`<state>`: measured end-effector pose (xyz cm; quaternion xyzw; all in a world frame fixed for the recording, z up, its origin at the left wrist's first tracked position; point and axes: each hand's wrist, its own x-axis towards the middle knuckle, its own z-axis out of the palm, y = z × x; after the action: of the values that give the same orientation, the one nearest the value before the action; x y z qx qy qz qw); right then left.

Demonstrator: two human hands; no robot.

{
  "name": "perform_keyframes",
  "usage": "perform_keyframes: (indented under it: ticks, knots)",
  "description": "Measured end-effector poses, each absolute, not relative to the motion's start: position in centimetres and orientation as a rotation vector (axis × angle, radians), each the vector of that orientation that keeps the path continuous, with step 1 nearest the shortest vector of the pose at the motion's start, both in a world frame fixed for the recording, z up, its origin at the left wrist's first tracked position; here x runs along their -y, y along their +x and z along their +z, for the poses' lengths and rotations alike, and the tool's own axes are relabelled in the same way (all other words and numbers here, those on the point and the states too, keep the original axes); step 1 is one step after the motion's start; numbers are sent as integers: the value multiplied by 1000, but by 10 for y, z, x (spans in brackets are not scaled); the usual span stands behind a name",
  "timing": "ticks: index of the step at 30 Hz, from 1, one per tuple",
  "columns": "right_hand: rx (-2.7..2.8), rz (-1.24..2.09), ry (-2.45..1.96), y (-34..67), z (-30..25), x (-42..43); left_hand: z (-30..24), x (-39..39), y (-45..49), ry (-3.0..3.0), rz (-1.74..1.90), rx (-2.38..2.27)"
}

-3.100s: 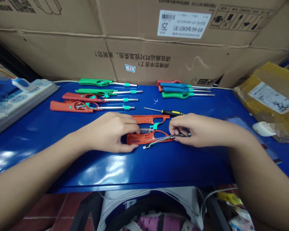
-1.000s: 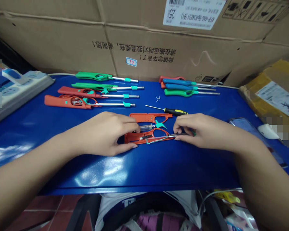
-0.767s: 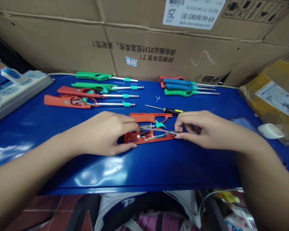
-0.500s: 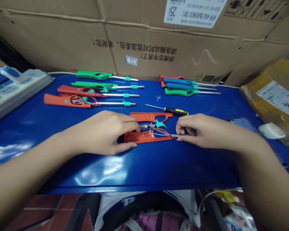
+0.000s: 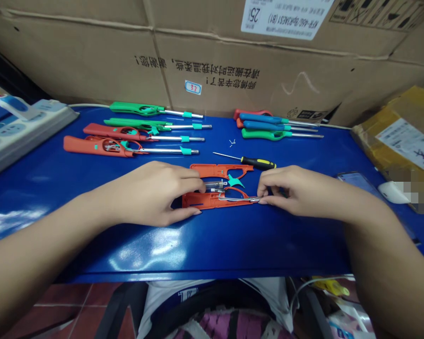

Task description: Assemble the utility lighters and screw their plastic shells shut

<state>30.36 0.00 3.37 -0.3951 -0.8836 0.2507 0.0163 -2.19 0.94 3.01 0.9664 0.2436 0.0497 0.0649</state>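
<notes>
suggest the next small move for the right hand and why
Probably press the metal piece down into the narrow end of the nearer orange shell half: the right hand pinches it right there, the thin wires lie along the open shell, and the left hand is at the shell's wide end.

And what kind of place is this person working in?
It looks like a small workbench, though I can't tell whether it's in a workshop or a home. The blue table holds a screwdriver, an opened orange casing and what look like long lighters.
</notes>
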Motion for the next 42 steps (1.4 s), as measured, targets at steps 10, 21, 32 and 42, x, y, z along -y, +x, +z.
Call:
perform_keyframes:
  ticks: [10,21,32,42]
  knots:
    - [2609,484,-1234,291,36,5,29,-7,-19,3001,268,-736]
    - [2554,268,-1383,268,15,3,11,9,1,2845,486,-842]
    - [2595,485,-1304,283,26,-1,8,10,3,2707,524,-822]
    - [2785,455,-1140,286,26,2,7,9,3,2635,559,-794]
